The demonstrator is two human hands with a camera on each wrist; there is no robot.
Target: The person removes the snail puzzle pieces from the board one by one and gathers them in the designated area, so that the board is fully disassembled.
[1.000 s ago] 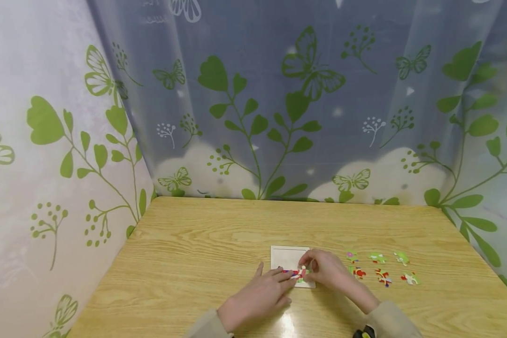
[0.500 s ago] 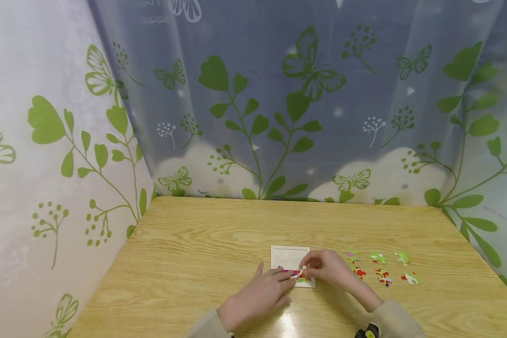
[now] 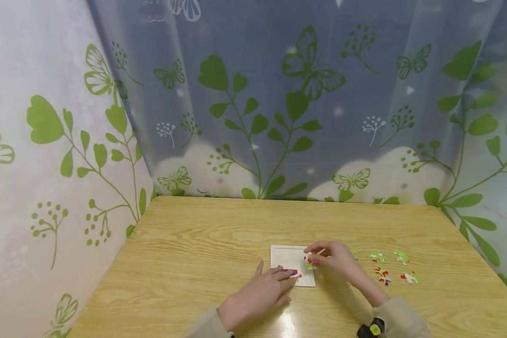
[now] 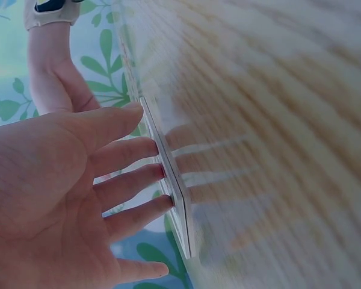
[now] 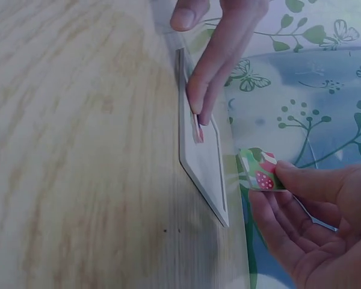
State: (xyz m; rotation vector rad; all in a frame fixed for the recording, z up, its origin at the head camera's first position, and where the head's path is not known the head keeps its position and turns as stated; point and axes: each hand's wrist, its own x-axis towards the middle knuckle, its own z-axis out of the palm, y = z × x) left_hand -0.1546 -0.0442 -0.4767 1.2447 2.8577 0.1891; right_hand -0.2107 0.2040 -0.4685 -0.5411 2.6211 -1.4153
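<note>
A white square puzzle tray (image 3: 284, 256) lies on the table. My left hand (image 3: 257, 295) rests with extended fingers on its near part, over a red and blue puzzle piece (image 3: 289, 272) that is partly covered. In the left wrist view, my left hand's fingertips (image 4: 162, 171) meet the tray's edge. Above the tray's right side, my right hand (image 3: 337, 261) pinches a puzzle piece (image 5: 262, 171) between thumb and fingers. Green, red and white print with a strawberry shows on it in the right wrist view. That piece is tilted and clear of the tray.
To the right of the tray lie several loose puzzle pieces, among them a green one (image 3: 377, 257), a red one (image 3: 383, 276) and a pale green one (image 3: 410, 278). The wooden table (image 3: 194, 234) ends at a leaf-printed curtain (image 3: 253, 117) behind.
My right hand has lifted the puzzle piece off the tray's near right part and moved it away from me, slightly rightward. The left hand has stayed in place.
</note>
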